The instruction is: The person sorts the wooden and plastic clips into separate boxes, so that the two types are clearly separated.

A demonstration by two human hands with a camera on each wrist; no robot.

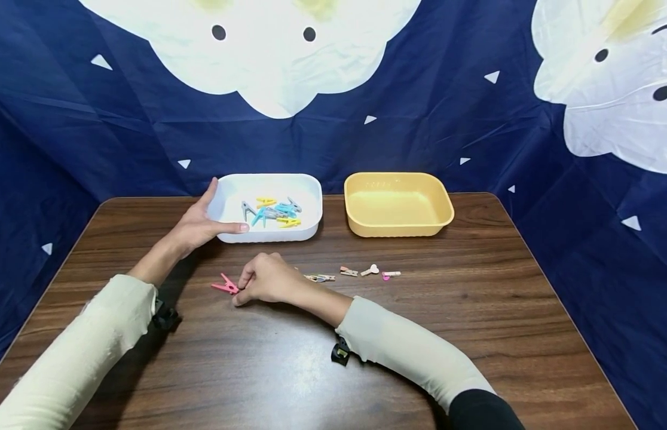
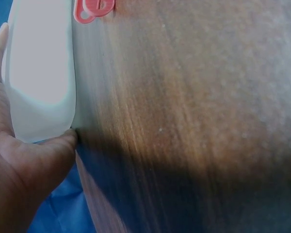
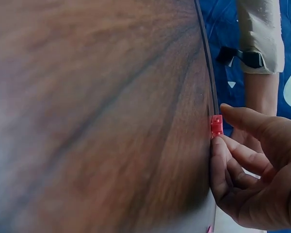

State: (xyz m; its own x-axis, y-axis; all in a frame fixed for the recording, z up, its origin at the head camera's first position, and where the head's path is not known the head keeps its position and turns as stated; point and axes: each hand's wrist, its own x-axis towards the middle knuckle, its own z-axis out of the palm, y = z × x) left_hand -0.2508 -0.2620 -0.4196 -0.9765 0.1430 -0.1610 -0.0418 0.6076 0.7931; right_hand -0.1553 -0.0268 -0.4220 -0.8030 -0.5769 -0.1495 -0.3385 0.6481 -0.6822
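Clothespin [image 1: 224,286]: pink, V-shaped | right grip [image 1: 268,278]: pinching it | left grip [image 1: 196,227]: spread against white tray [image 1: 271,236]

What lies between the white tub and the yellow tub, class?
In the head view, only a bare strip of wooden table separates the white tub from the yellow tub.

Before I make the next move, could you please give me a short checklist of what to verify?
1. White tray supported: ok, the left hand rests against its left end.
2. Pink clip at the right hand: ok, it lies between thumb and fingers.
3. Pinch firm enough to lift: cannot tell.
4. Space in the white tray: ok, bare floor shows around the colored clips.
5. Row of small clips fully visible: not ok, the right wrist covers part of it.
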